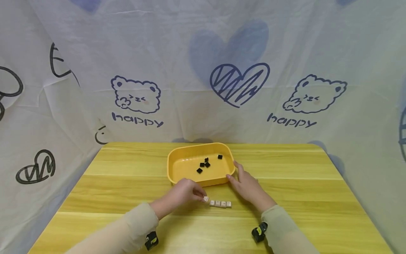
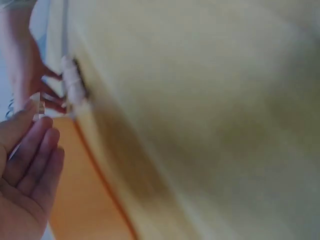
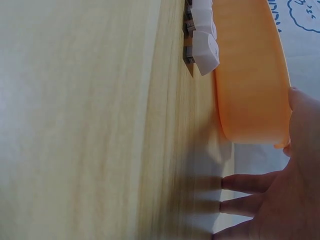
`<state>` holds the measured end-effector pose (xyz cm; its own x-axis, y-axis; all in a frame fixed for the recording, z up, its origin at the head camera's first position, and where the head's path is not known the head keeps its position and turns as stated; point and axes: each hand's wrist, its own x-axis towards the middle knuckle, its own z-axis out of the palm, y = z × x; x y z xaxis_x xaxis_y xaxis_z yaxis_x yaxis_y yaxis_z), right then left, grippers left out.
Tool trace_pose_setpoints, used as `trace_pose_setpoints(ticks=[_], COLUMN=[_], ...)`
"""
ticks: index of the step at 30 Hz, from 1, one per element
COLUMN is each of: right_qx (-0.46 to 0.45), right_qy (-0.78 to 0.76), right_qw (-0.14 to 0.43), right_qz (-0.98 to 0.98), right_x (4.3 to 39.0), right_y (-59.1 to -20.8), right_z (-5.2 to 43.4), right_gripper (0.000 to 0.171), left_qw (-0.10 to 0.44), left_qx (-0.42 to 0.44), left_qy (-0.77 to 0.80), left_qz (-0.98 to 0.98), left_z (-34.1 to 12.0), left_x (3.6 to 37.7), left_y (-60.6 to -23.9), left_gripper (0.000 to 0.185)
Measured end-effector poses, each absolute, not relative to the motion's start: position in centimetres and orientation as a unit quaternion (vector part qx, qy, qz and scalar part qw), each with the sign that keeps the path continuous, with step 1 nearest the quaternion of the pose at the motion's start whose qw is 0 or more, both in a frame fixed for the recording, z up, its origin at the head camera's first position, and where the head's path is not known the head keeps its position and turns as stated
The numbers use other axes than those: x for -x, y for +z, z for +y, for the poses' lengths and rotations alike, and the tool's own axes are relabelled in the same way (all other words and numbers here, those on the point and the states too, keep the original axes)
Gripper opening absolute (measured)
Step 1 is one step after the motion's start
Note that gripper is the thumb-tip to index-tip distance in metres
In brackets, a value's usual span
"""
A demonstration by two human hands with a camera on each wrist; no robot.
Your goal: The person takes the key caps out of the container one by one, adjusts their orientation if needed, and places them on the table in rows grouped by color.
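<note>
1. Head view: the left hand [image 1: 181, 194] has a white keycap [image 1: 206, 199] pinched at its fingertips, right at the left end of a row of keycaps [image 1: 217, 204]. That fingertip hold probably suits so small a part, leaving its neighbours undisturbed.
2. Over on the other side, the right hand [image 1: 248, 185] holds the yellow tray [image 1: 185, 167] at its near right corner, thumb and a finger on the rim, likely to steady it. The tray sits by the tabletop's [image 1: 285, 197] far edge, around the middle; the row lies just off the tray's near side, presumably for easy reach.
3. Count time: one keycap in the fingers, four in the row, five black pieces [image 1: 202, 164] in the tray, most of them bunched around its middle, one off toward the right end. One tray, two hands.
4. Left wrist view: thumb and fingers meet on that single keycap, a narrow grip; the row beyond blurs, so no count here.
5. Right wrist view: three outer fingers reach down to the tabletop, perhaps bracing the hand. White caps stand on dark bases [image 3: 189, 54]; the frame cuts the row, so its full number cannot be told.
</note>
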<state>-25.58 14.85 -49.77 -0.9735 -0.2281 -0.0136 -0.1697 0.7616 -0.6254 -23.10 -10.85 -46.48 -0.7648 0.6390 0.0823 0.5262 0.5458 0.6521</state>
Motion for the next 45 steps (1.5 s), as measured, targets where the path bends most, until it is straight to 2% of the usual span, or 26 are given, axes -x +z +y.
trace_pose_setpoints(ticks=[10, 24, 45], right_qx=[0.109, 0.110, 0.111], right_qy=[-0.329, -0.327, -0.327], right_qw=[0.043, 0.042, 0.035], right_qz=[0.937, 0.938, 0.938], right_x=[25.5, 25.4, 25.4], right_y=[-49.7, -49.4, -49.5], right_z=[15.0, 14.9, 14.8], right_gripper=[0.072, 0.070, 0.070], left_qw=[0.087, 0.054, 0.048], left_qx=[-0.279, -0.278, -0.281], left_qy=[0.345, 0.292, 0.258], left_qz=[0.892, 0.913, 0.923], left_z=[-10.3, -9.8, -9.4], left_x=[22.3, 22.3, 22.5], left_y=[-48.2, -48.9, -49.3], left_gripper=[0.014, 0.013, 0.015])
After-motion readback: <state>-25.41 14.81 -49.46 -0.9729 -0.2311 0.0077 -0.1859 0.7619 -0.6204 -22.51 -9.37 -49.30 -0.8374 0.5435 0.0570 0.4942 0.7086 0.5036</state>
